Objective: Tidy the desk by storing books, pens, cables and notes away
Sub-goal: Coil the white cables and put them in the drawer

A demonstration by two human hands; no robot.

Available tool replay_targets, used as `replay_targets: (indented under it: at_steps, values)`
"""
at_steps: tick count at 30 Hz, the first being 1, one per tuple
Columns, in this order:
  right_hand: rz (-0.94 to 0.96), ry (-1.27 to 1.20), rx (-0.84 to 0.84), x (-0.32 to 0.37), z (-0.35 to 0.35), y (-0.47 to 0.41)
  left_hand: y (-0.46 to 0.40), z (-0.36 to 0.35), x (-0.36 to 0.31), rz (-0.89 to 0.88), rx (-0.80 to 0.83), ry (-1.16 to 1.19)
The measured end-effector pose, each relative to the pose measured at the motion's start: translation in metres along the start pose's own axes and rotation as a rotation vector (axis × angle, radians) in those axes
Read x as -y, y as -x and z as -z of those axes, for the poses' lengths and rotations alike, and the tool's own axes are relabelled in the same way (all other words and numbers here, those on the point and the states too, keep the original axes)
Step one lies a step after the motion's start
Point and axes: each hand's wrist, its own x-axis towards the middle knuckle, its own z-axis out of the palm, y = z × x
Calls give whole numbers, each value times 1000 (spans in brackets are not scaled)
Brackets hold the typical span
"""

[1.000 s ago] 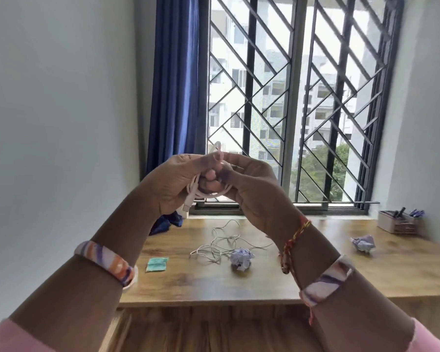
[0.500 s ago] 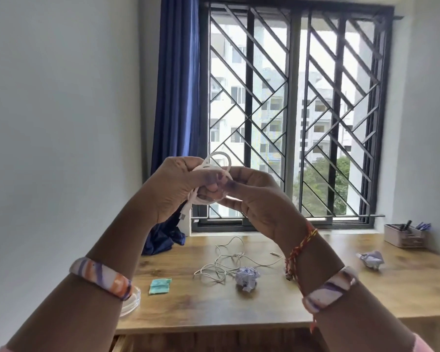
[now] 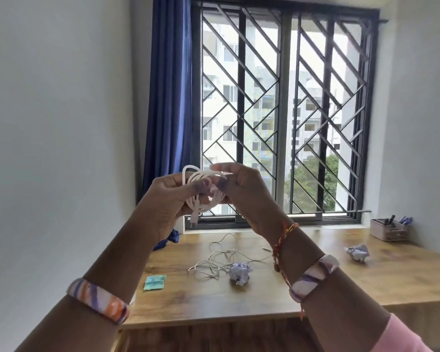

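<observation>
A coiled white cable point(image 3: 203, 191) is being held up at the centre of the frame, well above the desk point(image 3: 302, 283), between both hands. The left hand point(image 3: 172, 199) is being curled round the left side of the coil, thumb pressing on its front, while the right hand point(image 3: 241, 191) is pinching the upper right of the loops, fingers closed on the strands. The coil is being kept roughly upright and facing the camera, with its plug end point(image 3: 193, 219) hanging down at the lower left, nearer the left hand; securing or tucking that loose end is judged to be the step in hand.

Below, in the lower middle of the frame, a loose thin cable point(image 3: 221, 260) is lying tangled on the wooden surface, just beside a crumpled paper ball point(image 3: 240, 271). A second paper ball point(image 3: 358, 252) is resting toward the right, a pen holder point(image 3: 388, 229) at the far right by the window point(image 3: 282, 110), and a teal note point(image 3: 155, 282) at the lower left. A blue curtain point(image 3: 170, 97) is hanging at the upper left.
</observation>
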Motion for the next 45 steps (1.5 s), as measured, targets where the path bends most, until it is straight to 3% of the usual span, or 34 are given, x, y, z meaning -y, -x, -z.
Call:
replay_targets:
  at_steps: [3, 11, 17, 22, 29, 34, 38, 41, 45]
  values:
    - [50, 17, -70, -7, -1, 3, 3, -2, 8, 7, -6, 61]
    - [447, 580, -71, -15, -6, 25, 6, -1, 17, 120, -101, 178]
    - [206, 650, -72, -19, -16, 36, 5, 6, 21, 52, -207, 125]
    - [141, 779, -168, -13, -29, 32, 11, 6, 18, 10, -109, 38]
    - [131, 1002, -123, -1, -47, 27, 11, 17, 15, -76, -94, -304]
    - [115, 1265, 43, -10, -62, 33, 3, 24, 17, -153, -192, -1209]
    - [115, 1196, 70, -20, -63, 31, 6, 25, 15, -168, -236, -1393]
    - [19, 1022, 105, -29, -59, 20, 5, 25, 21, -282, -236, -1324]
    - [-151, 728, 165, -35, -57, 12, 7, 36, 33, -287, -124, -1223]
